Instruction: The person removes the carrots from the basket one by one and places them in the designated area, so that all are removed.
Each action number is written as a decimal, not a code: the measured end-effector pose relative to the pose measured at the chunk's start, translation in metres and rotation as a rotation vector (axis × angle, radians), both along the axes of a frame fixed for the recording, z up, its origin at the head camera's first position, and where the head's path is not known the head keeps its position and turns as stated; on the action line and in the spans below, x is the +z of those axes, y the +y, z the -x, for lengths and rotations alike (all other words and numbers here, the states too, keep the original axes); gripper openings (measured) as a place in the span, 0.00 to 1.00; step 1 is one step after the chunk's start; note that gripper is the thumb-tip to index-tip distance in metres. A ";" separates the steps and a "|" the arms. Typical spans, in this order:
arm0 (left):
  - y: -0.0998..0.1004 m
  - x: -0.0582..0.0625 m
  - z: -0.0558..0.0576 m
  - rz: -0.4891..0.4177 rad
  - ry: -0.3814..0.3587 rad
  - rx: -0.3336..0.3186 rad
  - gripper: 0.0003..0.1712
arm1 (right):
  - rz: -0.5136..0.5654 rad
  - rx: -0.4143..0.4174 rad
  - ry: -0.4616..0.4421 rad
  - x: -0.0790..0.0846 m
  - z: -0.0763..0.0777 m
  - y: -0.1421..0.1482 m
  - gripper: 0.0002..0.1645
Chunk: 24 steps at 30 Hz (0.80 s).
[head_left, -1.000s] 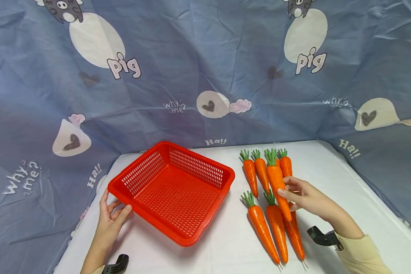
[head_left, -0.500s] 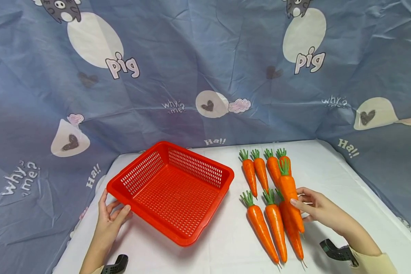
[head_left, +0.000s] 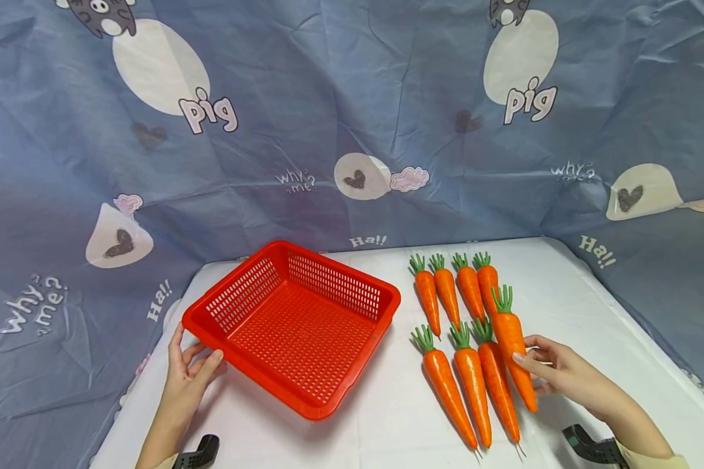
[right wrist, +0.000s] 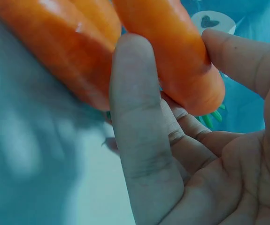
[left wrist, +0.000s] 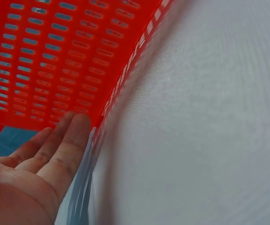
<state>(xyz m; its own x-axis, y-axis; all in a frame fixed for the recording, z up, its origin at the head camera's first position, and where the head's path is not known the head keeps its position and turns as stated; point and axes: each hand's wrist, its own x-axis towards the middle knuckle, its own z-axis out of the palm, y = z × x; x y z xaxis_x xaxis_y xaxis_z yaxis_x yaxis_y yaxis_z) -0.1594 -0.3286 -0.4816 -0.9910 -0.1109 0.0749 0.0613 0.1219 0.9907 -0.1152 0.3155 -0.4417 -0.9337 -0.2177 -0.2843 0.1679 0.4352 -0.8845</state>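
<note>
My left hand (head_left: 190, 378) is at the near left corner of a red plastic basket (head_left: 252, 381). Its thumb touches the front rim. In the left wrist view the straight fingers (left wrist: 62, 161) rest against the slotted outer wall (left wrist: 59, 61). My right hand (head_left: 566, 371) pinches an orange carrot (head_left: 507, 335) with green stalks between thumb and fingers, tips pointing towards me. The right wrist view shows the held carrot (right wrist: 172, 51) between thumb and fingers. Left of it lie three carrots in a near row, the closest being one carrot (head_left: 498, 391).
Behind them runs a far row of several carrots (head_left: 446, 293), stalks pointing away. A white cloth (head_left: 381, 397) covers the table. Blue printed fabric (head_left: 305, 130) hangs behind it. The basket stands left of the carrots.
My right hand has moved right and towards me with the carrot, from over the other carrots to the right side of the near row. The left hand and basket stay in place.
</note>
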 end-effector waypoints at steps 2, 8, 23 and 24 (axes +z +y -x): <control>0.000 0.000 0.000 0.002 -0.003 0.000 0.60 | 0.010 0.004 -0.011 -0.003 -0.002 0.003 0.33; 0.002 0.002 -0.001 -0.002 -0.004 0.001 0.60 | 0.035 0.027 -0.029 -0.009 -0.007 0.011 0.32; 0.002 0.001 0.000 -0.004 -0.009 0.006 0.60 | -0.042 0.008 -0.119 -0.022 -0.026 0.028 0.37; 0.002 0.001 -0.001 -0.007 -0.010 0.007 0.60 | -0.041 0.011 -0.127 -0.023 -0.027 0.029 0.37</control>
